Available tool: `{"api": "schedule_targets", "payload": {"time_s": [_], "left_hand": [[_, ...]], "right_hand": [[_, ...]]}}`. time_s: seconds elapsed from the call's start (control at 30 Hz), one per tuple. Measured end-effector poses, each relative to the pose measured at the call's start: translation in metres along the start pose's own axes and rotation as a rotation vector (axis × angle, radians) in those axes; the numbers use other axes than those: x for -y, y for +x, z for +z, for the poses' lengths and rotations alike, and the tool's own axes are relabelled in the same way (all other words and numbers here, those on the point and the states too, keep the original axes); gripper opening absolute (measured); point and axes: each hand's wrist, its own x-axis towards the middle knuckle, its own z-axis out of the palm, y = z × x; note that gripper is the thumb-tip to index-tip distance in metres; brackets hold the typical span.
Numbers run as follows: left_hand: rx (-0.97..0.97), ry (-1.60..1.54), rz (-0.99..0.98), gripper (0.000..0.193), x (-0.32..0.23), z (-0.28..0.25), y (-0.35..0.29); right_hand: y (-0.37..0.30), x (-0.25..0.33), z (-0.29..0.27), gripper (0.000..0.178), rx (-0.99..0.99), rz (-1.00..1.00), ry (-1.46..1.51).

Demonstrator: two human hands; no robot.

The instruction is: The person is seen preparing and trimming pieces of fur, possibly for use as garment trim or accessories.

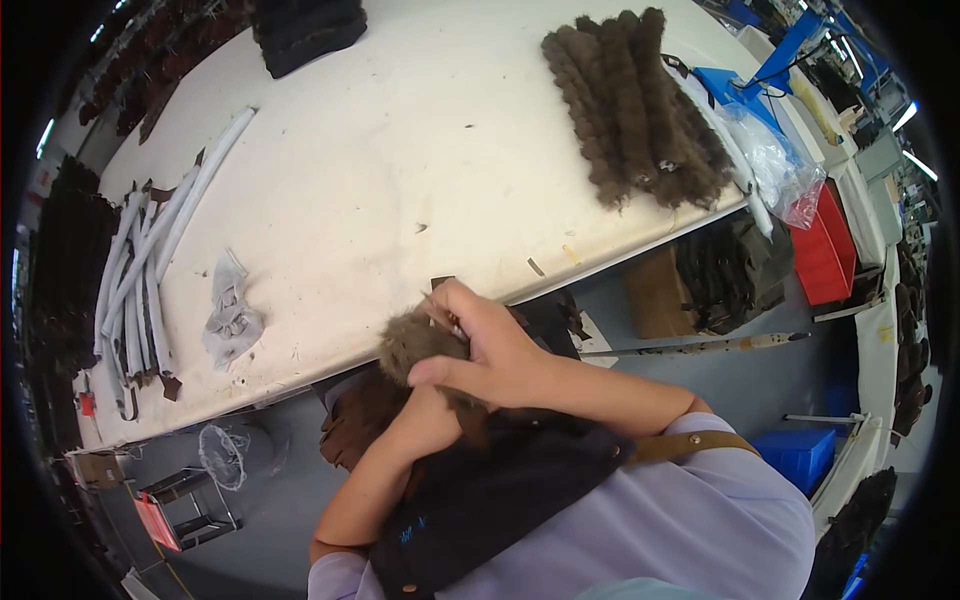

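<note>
A small tuft of grey-brown fur (412, 343) is held close to my body, just off the near edge of the table. My left hand (432, 412) is closed round its lower end, the thumb lying along it. My right hand (488, 335) comes over from the right, fingers bent and pinching the upper side of the fur. Something thin and light-coloured pokes out by the right fingertips; its kind cannot be made out. Brown strips hang below the left hand, in front of my dark apron (480, 490).
Brown fur strips (635, 110) lie at the table's (400, 180) far right. White tubes (150, 260) and crumpled translucent plastic (232, 315) lie at left. Dark folded fur (308, 35) is at the back. A red bin (825, 250), blue bin (792, 458) and wire stool (190, 505) stand around.
</note>
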Motion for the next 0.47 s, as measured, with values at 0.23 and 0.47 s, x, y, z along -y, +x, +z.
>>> {"api": "schedule_targets", "payload": {"time_s": [0.23,0.47], "left_hand": [[-0.840,-0.908,-0.379,0.023,-0.024,-0.066,0.020],[-0.520,-1.050,-0.098,0.028,-0.008,-0.090,0.019]], "right_hand": [[-0.031,-0.028,-0.018,0.039,0.205,0.206,-0.251],[0.043,-0.004,-0.139,0.023,-0.250,0.149,-0.036]]}}
